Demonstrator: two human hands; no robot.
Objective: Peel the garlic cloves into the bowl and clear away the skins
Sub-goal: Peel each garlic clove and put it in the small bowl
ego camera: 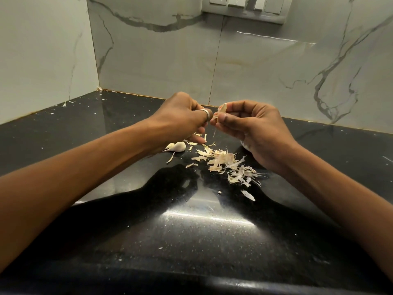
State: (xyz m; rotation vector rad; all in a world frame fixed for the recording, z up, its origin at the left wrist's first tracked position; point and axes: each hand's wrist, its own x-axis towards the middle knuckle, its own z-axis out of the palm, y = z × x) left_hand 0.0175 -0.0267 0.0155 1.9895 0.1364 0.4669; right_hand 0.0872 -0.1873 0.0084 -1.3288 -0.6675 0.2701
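Both hands are up over the black countertop [119, 150], working on one garlic clove [222, 108] held between them, clear of the surface. The right hand [255, 128] pinches it between thumb and forefinger, so only the pale tip shows above the thumb. The left hand [180, 118], with a ring [205, 113] on one finger, has its fingers curled in and pinches at the clove's lower end. Its own knuckles hide most of that grip, so I can't make out whether it has skin or flesh. A thin strip of skin hangs down below the two thumbs.

Under the hands lies a loose heap of skins [225, 163], with one stray flake [248, 195] nearer the front edge. A second clove [177, 146] lies on the counter just beside the left hand's lower fingers, partly tucked under the wrist.

Something white and rounded [244, 145] peeks out beneath the right palm; too little shows to say what it is. Small flecks of skin dot the counter back to the marble wall [159, 60]. A switch plate [244, 7] is cut off at the top edge.
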